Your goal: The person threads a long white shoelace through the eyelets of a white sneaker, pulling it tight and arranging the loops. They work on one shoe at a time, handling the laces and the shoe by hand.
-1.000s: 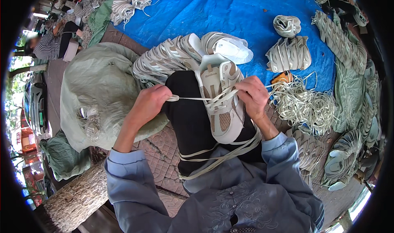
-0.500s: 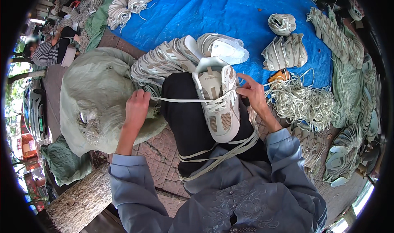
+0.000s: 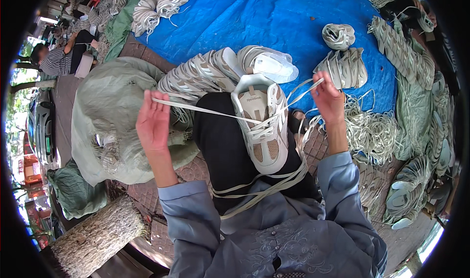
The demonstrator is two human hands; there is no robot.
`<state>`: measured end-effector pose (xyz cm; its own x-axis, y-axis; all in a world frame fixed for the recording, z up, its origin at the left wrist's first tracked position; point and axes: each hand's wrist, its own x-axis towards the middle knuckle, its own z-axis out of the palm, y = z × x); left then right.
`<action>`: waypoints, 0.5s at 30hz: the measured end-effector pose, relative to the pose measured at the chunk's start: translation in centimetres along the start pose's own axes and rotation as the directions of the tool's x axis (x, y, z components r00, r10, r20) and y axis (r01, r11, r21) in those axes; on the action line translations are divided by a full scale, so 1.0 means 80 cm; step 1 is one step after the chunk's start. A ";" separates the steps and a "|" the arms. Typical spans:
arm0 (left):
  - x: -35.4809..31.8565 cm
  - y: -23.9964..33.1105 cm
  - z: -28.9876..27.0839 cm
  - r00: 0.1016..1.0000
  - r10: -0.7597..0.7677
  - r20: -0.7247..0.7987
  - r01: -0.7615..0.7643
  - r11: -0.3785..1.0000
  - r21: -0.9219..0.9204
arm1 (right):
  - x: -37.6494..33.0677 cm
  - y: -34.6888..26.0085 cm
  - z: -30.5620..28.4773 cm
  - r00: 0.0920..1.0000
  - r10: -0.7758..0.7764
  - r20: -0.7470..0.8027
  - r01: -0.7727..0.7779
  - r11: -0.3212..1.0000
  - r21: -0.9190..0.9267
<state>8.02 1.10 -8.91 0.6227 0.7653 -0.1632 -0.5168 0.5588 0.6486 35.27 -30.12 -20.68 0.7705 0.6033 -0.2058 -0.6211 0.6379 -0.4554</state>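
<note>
A beige and white sneaker (image 3: 267, 150) rests on my black-trousered lap, its toe toward me, with lace threaded through its lower eyelets. My left hand (image 3: 153, 124) pinches one end of the shoelace (image 3: 200, 109), which runs taut leftward from the shoe. Off to the right, my right hand (image 3: 328, 98) is raised, its fingertips closed on the other lace end, which slants up from the shoe's right side. More loose laces (image 3: 274, 185) lie across my thighs, below the sneaker's toe.
Nested shoe uppers (image 3: 196, 75) lie beyond my knees by a blue tarp (image 3: 245, 13). A heap of pale laces (image 3: 374, 131) sits at right, near more stacked uppers (image 3: 409, 190). A bulging sack (image 3: 115, 121) stands left, above a log (image 3: 98, 234). Another person (image 3: 61, 60) sits far left.
My right hand has left the sneaker's side and moved up and right, drawing a lace end out. My left hand has risen slightly and moved left, its lace still taut.
</note>
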 end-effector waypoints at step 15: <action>-0.041 0.628 -0.348 0.776 0.586 -0.234 -0.304 0.672 0.675 | 0.026 -0.641 -0.074 0.680 -0.718 -0.149 0.216 0.390 -0.895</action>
<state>-36.34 35.56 3.50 0.0422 0.9959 0.0794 -0.1404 -0.0728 0.9874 69.56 -64.46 -2.90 0.9911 -0.1195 0.0585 0.0529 -0.0495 -0.9974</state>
